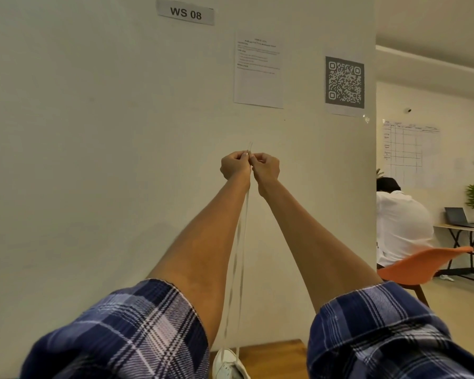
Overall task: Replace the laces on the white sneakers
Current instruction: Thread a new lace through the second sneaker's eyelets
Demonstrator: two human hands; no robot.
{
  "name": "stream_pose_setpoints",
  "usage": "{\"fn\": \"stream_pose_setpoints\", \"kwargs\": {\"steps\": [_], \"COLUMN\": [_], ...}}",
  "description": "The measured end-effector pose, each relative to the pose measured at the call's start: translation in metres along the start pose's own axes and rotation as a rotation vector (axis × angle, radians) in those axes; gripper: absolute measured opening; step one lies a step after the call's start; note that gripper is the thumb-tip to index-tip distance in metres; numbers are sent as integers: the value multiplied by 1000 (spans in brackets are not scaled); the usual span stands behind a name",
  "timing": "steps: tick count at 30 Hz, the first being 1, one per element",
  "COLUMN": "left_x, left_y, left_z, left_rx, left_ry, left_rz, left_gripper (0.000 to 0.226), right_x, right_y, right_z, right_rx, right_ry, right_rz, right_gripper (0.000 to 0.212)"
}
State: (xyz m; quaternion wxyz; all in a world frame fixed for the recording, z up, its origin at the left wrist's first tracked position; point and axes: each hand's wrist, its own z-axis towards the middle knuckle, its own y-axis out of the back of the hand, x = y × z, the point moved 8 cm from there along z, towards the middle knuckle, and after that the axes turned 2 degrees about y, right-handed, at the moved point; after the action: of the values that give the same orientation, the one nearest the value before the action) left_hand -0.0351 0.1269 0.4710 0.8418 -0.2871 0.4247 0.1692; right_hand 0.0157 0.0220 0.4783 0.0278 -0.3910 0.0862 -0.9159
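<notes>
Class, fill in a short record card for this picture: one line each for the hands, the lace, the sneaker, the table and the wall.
left hand: raised at arm's length, pinching the lace ends
right hand: beside it, pinching the same lace ends
lace: white, two strands pulled taut from the hands down to the sneaker, tips poking up above the fingers
sneaker: white, on the table at the bottom edge, partly cut off
table: wooden
wall: sign reading WS 08, printed sheet, QR code
</notes>
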Motion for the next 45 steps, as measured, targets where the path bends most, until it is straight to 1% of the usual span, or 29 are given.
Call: {"fn": "stream_pose_setpoints", "kwargs": {"steps": [9, 12, 14, 17, 19, 21, 25, 27, 28, 29, 30, 31, 32, 34, 35, 36, 38, 39, 41, 42, 44, 45], "left_x": [7, 15, 29, 79, 130, 188, 294, 332, 353, 371, 392, 408, 418, 435, 446, 454, 472, 477, 478, 475, 473, 472], "left_y": [-2, 12, 38, 85, 109, 125, 143, 148, 148, 148, 148, 149, 151, 149, 146, 141, 134, 133, 134, 135, 143, 149], "left_z": [2, 7, 13, 16, 10, -1, -32, -41, -46, -53, -61, -68, -75, -86, -92, -100, -116, -124, -133, -136, -140, -142], "left_rx": [-10, -57, -125, -203, -198, -152, -27, 44, 100, 174, 260, 334, 383, 405, 412, 436, 451, 438, 379, 342, 257, 211], "left_ry": [24, 58, 77, 149, 198, 258, 409, 466, 519, 574, 626, 634, 599, 516, 504, 508, 565, 584, 547, 526, 558, 608], "left_rz": [-59, -150, -147, -23, 102, 224, 363, 507, 591, 690, 820, 976, 1128, 1294, 1303, 1302, 1269, 1274, 1283, 1275, 1242, 1206], "left_gripper": [17, 21, 20, 18, 17, 18, 20, 16, 14, 16, 24, 32, 35, 33, 32, 32, 33, 34, 32, 31, 32, 34], "right_x": [-6, -30, -61, -122, -161, -194, -253, -267, -271, -272, -273, -275, -283, -321, -344, -365, -404, -420, -443, -450, -461, -463], "right_y": [2, 14, 32, 69, 92, 116, 160, 170, 170, 167, 159, 147, 132, 102, 91, 81, 65, 58, 45, 41, 45, 50], "right_z": [3, 1, -7, -26, -36, -44, -54, -59, -61, -61, -61, -62, -65, -85, -102, -122, -168, -191, -236, -252, -272, -277], "right_rx": [-4, -42, -69, -107, -147, -211, -361, -411, -410, -378, -310, -204, -61, 248, 372, 459, 575, 622, 683, 665, 530, 458], "right_ry": [7, -74, -149, -286, -342, -365, -402, -350, -305, -247, -175, -108, -75, -134, -189, -247, -402, -485, -610, -618, -611, -619], "right_rz": [-8, 68, 147, 200, 201, 144, -54, -187, -261, -335, -418, -513, -606, -701, -706, -686, -608, -581, -545, -538, -579, -601], "right_gripper": [12, 23, 26, 23, 24, 26, 27, 21, 19, 18, 19, 20, 19, 7, 4, 8, 20, 22, 14, 10, 14, 16]}}
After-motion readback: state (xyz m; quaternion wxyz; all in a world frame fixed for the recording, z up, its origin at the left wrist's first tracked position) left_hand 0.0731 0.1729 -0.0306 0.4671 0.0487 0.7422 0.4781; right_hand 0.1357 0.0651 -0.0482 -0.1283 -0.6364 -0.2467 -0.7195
